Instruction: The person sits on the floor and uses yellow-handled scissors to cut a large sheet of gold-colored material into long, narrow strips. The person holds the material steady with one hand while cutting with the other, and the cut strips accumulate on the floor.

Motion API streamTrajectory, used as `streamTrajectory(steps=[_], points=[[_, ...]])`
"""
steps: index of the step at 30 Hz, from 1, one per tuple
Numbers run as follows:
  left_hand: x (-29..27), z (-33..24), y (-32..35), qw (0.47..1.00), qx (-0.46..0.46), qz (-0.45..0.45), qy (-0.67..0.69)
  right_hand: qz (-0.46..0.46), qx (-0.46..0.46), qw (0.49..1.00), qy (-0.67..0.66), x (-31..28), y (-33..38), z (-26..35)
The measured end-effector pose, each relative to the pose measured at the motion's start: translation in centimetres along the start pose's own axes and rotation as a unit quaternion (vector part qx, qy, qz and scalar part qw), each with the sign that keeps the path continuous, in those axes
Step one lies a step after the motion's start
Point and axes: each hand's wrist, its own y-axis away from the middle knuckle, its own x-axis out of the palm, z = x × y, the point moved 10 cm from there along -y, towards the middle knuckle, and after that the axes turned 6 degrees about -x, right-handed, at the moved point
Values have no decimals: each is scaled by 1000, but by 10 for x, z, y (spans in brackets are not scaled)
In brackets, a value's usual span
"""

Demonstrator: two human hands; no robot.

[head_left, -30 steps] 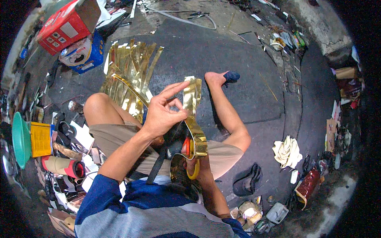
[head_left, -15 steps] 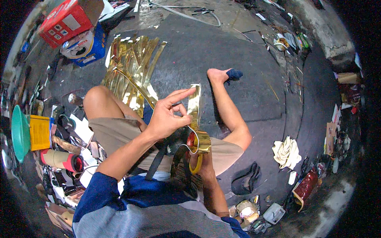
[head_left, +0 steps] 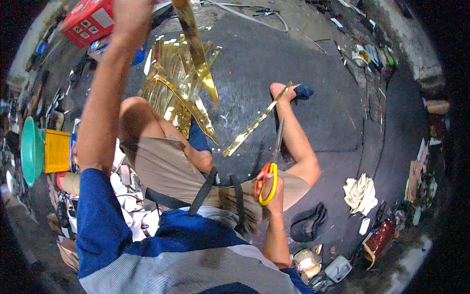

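My left hand (head_left: pixel 131 17) is raised high at the upper left, shut on a long gold foil strip (head_left: pixel 196 49) that hangs down over a pile of gold foil strips (head_left: pixel 171 93) on the dark floor beyond my left knee. Low by my right thigh, my right hand (head_left: pixel 277 196) grips scissors (head_left: pixel 267 182) with orange and yellow handles, blades pointing up toward my right foot (head_left: pixel 281 90). A second narrow gold strip (head_left: pixel 254 126) slants beside the scissor blades; whether it touches them I cannot tell.
A red box (head_left: pixel 90 19) stands at the top left. A green basin (head_left: pixel 30 149) and a yellow container (head_left: pixel 58 151) sit in clutter at the left. A black sandal (head_left: pixel 306 223), crumpled white paper (head_left: pixel 360 193) and small scraps lie at the right.
My left hand has swung from in front of my chest up to the upper left, carrying a long gold strip. The scissors have dropped slightly, and a narrow strip now slants beside them.
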Motion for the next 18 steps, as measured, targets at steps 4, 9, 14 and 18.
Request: streamTrajectory(steps=[4, 9, 14, 18], points=[[-12, -25, -22, 981, 119, 45, -143, -45, 18, 999, -22, -24, 5, -18], [-48, 97, 2, 920, 116, 156, -340, -73, 5, 997, -31, -42, 8, -20], [-95, 261, 131, 798, -125, 332, -486, -99, 38, 993, -41, -63, 16, -20], [-71, 326, 225, 760, -206, 375, -490, -297, -13, 952, -65, -129, 36, -21]])
